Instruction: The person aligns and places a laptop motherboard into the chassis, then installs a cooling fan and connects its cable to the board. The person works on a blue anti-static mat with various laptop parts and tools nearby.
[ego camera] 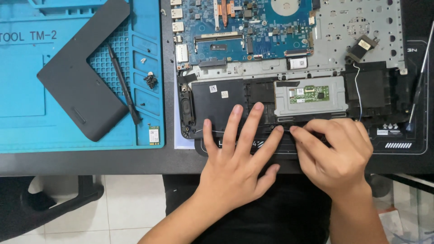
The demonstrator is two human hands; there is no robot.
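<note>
- Resting flat, the left hand [235, 158] lies on the near edge of the opened laptop [289, 63], fingers spread wide across the black panel [217, 101] beside the touchpad bracket; it closes on nothing, and the flat press looks meant to keep the chassis from sliding.
- The right hand [337, 156] sits just beside it, fingers curled and its grip pressed together at the front edge of the case, the index tip meeting the left forefinger near the thin wire [212, 131] that runs along that edge; whether the tips actually pinch the wire cannot be told.
- The laptop lies bottom-up on the dark table [90, 162], its cover off, so the blue circuit board [244, 31] and the silver touchpad bracket [311, 97] are exposed for reach from above.
- The L-shaped black cover [83, 77] is set aside on the blue work mat [27, 117], well apart from the hands.
- A black pen-like tool [123, 83] lies across the mat's tray section, with a small cluster of screws [150, 80] just beside it, apparently gathered there so none roll away.
- A small green card [154, 134] sits at the mat's near right corner.
</note>
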